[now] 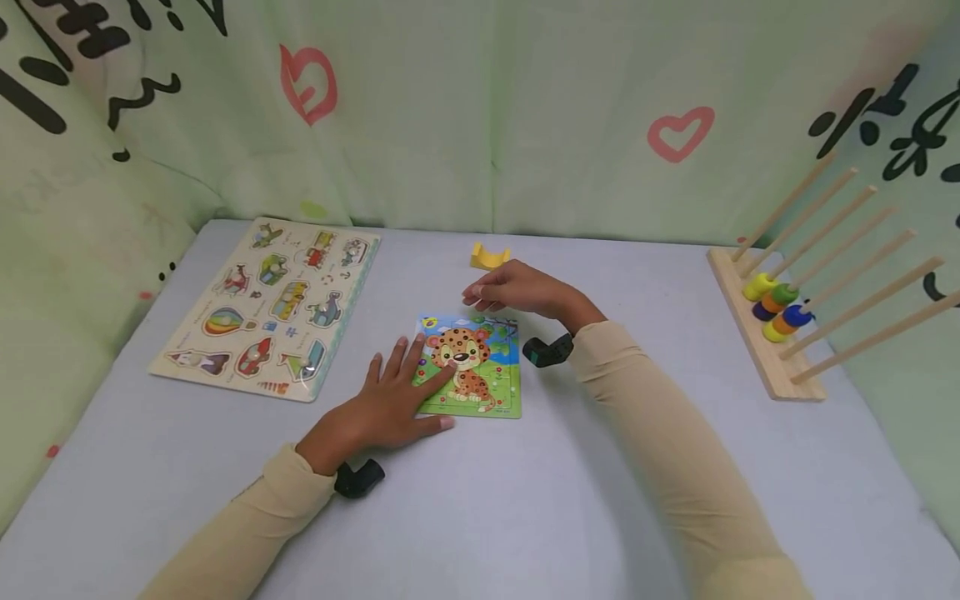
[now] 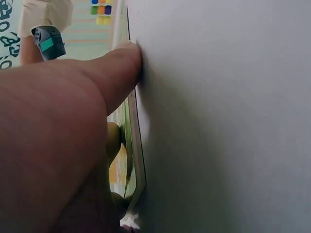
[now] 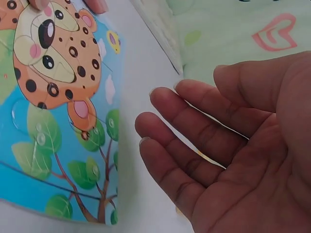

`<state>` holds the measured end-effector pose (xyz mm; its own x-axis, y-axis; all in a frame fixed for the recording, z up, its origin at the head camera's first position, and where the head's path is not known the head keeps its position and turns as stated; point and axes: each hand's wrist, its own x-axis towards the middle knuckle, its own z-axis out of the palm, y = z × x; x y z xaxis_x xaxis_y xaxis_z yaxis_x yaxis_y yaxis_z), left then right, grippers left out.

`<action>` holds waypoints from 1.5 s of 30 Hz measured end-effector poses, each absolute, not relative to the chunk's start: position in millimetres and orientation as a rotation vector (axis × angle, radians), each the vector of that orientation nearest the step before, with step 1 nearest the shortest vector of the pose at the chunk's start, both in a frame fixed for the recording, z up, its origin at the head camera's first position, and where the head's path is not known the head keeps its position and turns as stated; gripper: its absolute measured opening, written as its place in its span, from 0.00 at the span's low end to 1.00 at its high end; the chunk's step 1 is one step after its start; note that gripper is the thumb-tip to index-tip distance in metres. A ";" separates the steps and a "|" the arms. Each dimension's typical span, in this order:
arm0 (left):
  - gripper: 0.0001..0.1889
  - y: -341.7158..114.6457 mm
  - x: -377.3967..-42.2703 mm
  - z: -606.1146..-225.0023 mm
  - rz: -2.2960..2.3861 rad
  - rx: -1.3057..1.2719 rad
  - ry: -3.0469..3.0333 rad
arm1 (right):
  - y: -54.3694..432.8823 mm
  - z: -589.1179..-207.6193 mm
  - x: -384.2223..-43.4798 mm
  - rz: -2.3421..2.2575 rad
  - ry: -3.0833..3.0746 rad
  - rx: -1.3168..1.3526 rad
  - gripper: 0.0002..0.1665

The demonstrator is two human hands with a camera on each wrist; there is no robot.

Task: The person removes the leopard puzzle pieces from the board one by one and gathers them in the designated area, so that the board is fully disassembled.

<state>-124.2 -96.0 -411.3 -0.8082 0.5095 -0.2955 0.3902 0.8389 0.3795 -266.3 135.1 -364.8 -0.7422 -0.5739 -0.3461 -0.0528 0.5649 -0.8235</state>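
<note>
A small leopard jigsaw puzzle (image 1: 480,392) lies flat in the middle of the table, its pieces joined into one picture. My left hand (image 1: 390,400) rests with spread fingers over the puzzle's left side, one fingertip by the leopard's face; its thumb (image 2: 121,68) lies along the near edge in the left wrist view. Just beyond the puzzle's far edge hovers my right hand (image 1: 517,292), fingers loosely bent and the palm holding nothing. In the right wrist view this hand (image 3: 218,141) is beside the puzzle's tree corner (image 3: 97,194). Behind it sits a yellow curved block (image 1: 490,257).
At the left lies a wooden board (image 1: 277,308) with vehicle pictures. A wooden peg rack (image 1: 772,333) with several coloured beads stands at the right. A green printed curtain (image 1: 487,117) hangs along the table's back edge.
</note>
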 end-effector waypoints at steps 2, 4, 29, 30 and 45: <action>0.40 -95.5 -123.7 -409.9 0.433 0.668 2.630 | 131.3 -365.2 -265.4 -1.123 2.187 -0.504 0.19; 0.40 -94.9 -123.1 -408.8 0.446 0.668 2.629 | 128.0 -364.9 -264.1 -1.128 2.178 -0.502 0.19; 0.40 -91.9 -122.3 -414.0 0.497 0.620 2.628 | 99.9 -367.5 -262.5 -1.014 2.194 -0.574 0.17; 0.39 -90.0 -122.2 -414.9 0.509 0.605 2.635 | 99.6 -367.5 -262.5 -1.011 2.194 -0.573 0.17; 0.39 -63.4 -122.3 -418.8 0.473 0.365 2.725 | 95.6 -369.2 -267.7 -1.004 2.164 -0.574 0.17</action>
<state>-122.3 -63.4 -418.8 -0.9054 0.3063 -0.2940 0.1893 0.9110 0.3664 -267.7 95.6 -369.2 -0.6759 -0.6253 -0.3900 -0.1060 0.6062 -0.7882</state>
